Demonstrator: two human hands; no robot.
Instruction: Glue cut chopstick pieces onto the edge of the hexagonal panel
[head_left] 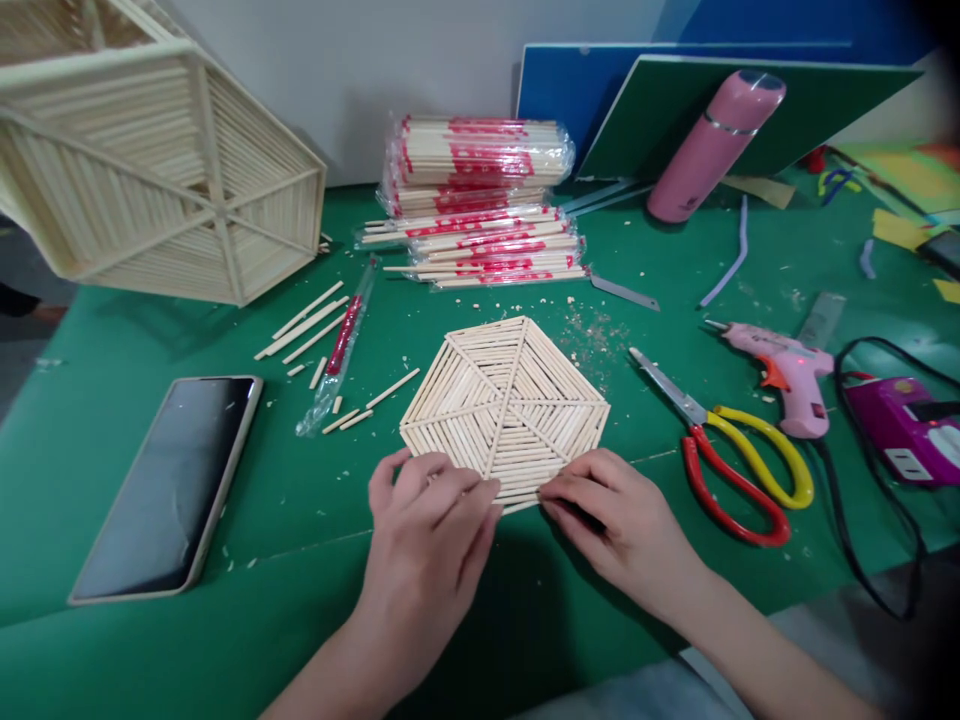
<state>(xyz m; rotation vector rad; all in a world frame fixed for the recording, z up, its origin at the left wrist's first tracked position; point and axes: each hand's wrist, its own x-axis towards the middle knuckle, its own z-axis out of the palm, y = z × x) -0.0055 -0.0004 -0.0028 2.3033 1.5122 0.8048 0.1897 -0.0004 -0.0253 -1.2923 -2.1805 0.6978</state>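
Observation:
A flat hexagonal panel of wooden sticks lies on the green table, its rows split into triangles by sticks that cross at the middle. My left hand is closed at the panel's near left edge, thumb and fingers pinching one end of a pale wooden stick along that edge. At the stick's other end, my right hand pinches with thumb and forefinger. Fingers partly hide the near edge, so I cannot tell whether this stick is attached. Cut stick pieces lie to the left, near a clear-and-red wrapper.
A large hexagonal stick structure stands at back left, above a phone. Wrapped chopsticks are stacked at the back, a blade beside them. On the right are scissors, a pink glue gun, a purple power block and a flask.

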